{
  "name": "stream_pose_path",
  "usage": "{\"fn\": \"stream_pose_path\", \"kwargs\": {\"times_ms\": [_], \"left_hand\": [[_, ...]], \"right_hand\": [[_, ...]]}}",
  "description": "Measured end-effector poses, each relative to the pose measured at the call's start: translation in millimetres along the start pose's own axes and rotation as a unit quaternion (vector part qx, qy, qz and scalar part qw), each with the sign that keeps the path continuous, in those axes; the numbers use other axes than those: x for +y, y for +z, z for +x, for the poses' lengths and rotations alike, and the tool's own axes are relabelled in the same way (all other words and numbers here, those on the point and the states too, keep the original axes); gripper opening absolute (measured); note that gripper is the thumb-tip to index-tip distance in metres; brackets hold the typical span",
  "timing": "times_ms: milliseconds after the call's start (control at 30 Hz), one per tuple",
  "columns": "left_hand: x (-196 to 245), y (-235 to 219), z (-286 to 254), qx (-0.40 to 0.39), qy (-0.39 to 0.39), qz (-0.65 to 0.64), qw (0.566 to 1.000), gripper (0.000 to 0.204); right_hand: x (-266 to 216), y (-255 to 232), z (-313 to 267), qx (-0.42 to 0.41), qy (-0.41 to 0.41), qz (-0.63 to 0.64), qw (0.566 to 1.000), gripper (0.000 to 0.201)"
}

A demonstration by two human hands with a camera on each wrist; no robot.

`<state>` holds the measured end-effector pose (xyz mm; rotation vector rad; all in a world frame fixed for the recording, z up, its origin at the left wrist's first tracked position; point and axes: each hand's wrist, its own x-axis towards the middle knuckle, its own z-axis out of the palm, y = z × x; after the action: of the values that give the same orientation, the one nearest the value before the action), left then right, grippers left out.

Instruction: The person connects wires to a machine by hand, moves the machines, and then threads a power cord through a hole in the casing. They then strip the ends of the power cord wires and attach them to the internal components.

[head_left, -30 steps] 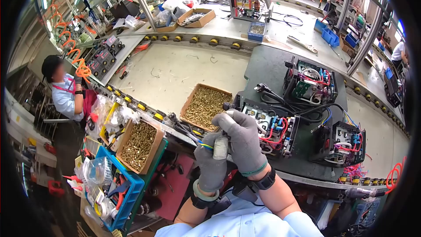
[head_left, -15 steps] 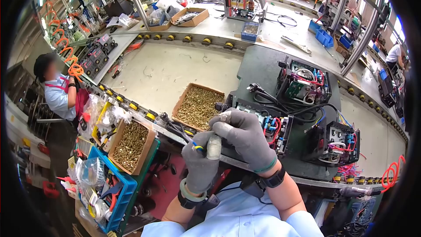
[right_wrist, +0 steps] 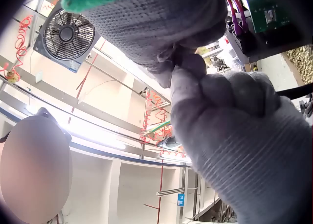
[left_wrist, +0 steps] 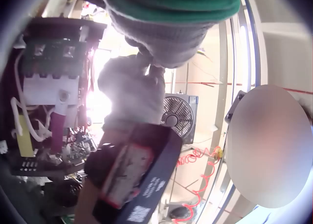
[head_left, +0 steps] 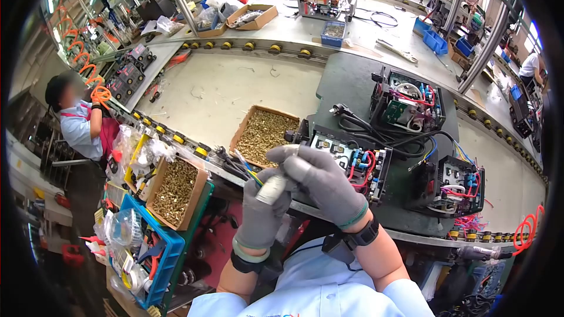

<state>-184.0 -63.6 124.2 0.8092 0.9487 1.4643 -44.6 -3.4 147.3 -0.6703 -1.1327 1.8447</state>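
Grey-gloved left hand (head_left: 262,214), lower centre of head view, grips coloured wires (head_left: 256,179); right hand (head_left: 324,185) curls against it, can't tell holding what. Black-cased unit (head_left: 358,161) right of centre; cardboard box (head_left: 275,111) of brass-coloured parts (head_left: 264,134) mid-frame, beyond hands.

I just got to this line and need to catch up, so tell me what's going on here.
A person in grey gloves has both hands together over the bench edge. The left hand grips coloured wires, and the right hand meets it at the fingertips; what lies between them is hidden. Just beyond is a cardboard box of small brass-coloured pieces. Three open electrical units sit on a dark board to the right.
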Motion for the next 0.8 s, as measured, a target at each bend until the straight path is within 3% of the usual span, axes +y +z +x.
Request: {"fn": "stream_pose_path", "kwargs": {"times_ms": [33,100,167,233,300,467,633,800], "left_hand": [[2,-8,2,-0.054,-0.062,-0.123,0.989,0.02],[-1,-21,6,-0.076,-0.068,-0.139,0.985,0.022],[0,-31,6,-0.126,-0.077,-0.242,0.959,0.021],[7,-31,5,-0.145,-0.064,-0.233,0.959,0.022],[19,-22,0,-0.003,-0.107,-0.089,0.99,0.03],[5,-10,-11,0.049,0.01,0.028,0.998,0.02],[-3,-5,-15,0.032,0.053,0.089,0.994,0.018],[-2,-4,-15,0.024,0.064,0.089,0.994,0.016]], "right_hand": [[1,4,0,-0.046,0.007,0.034,0.998,0.036],[0,4,4,-0.081,0.032,0.05,0.995,0.038],[14,4,12,-0.155,0.021,0.082,0.984,0.038],[19,12,17,-0.146,0.015,0.069,0.987,0.035],[24,19,22,-0.076,-0.011,0.015,0.997,0.031],[24,32,19,0.062,-0.063,-0.032,0.996,0.019],[19,34,15,0.105,-0.043,-0.028,0.993,0.019],[17,29,17,0.083,-0.03,-0.047,0.995,0.02]]}}
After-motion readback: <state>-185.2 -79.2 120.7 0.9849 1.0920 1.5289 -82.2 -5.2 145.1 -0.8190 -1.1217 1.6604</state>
